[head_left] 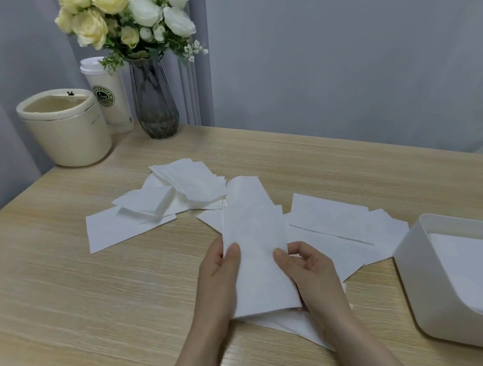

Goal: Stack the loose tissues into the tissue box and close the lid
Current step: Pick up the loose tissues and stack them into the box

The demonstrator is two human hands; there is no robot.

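**One head camera, looking down and forward**

We're watching from a single wide-angle view worn on the person's head, tilted down over the desk (63,283). It sits close: both forearms rise from the bottom edge, the left hand (220,273) and right hand (308,269) at centre frame. Farther off, the view faces the desk's back edge and a grey wall (354,45).

Soft, dim light; wide-angle edge distortion.
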